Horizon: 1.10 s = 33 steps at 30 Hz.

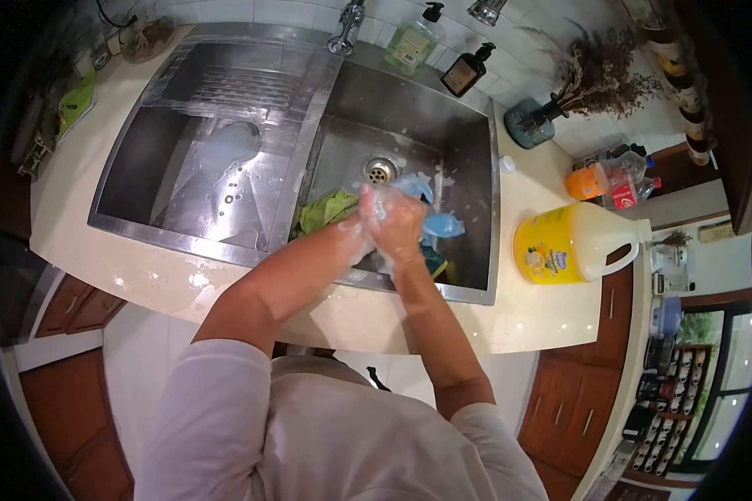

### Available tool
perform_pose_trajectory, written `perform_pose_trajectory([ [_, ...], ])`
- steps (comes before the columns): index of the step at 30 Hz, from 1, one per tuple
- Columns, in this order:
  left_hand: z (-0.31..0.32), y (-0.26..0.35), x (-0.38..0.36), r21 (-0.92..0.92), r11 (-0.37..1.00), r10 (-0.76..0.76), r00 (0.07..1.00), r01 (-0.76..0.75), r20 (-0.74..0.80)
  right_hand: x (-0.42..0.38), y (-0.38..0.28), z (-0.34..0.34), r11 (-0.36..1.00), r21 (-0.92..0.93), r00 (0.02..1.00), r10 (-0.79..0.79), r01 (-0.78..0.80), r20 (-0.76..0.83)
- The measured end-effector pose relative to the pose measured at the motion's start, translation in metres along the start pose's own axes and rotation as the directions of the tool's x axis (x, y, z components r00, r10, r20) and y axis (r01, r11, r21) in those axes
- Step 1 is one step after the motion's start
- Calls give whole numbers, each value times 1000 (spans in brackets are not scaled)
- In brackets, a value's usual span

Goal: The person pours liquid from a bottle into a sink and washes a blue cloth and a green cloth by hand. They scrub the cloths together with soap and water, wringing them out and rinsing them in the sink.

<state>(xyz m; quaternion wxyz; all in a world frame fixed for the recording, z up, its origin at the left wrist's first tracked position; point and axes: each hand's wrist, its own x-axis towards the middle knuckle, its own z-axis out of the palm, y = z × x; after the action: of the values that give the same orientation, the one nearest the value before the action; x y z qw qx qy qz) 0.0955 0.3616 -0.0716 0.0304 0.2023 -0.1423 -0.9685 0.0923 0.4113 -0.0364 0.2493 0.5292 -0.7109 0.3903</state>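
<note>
Lather (381, 203), white and foamy, coats the left hand (366, 219) and right hand (401, 222), pressed together over the rectangular stainless-steel basin (401, 90), probably so drips fall inside. Their overlap hides the fingers' grip; I cannot tell whether they are clenched or grasping something. A crumpled lime-green cloth (327, 211) lies beside the left wrist and a light-blue, cloth-like piece (443, 225) near the right hand, both in the basin, likely to keep wetness contained. A large yellow-and-white plastic jug (551, 245) stands on the cream worktop (530, 327), presumably for easy reach.

We see white suds (381, 203) and, to the left, a lime-green cloth (326, 212). On the right, we see a yellow-and-cream jug (575, 240) and a farther orange bottle (587, 181).
</note>
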Motion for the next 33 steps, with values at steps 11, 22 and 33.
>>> perform_pose_trajectory([
  [11, -77, 64, 35, 132, 961, 213, 957, -241, 195, -8, 113, -21, -202, 643, 545, 383, -739, 746],
  [22, -109, 39, 38, 113, 956, 248, 951, -271, 187, 4, -7, -7, 970, 239, 913, -61, -40, 403],
  [33, -4, -8, 21, -66, 997, -18, 987, 29, 159, 4, 16, -16, 921, 235, 950, 310, -312, 47],
])
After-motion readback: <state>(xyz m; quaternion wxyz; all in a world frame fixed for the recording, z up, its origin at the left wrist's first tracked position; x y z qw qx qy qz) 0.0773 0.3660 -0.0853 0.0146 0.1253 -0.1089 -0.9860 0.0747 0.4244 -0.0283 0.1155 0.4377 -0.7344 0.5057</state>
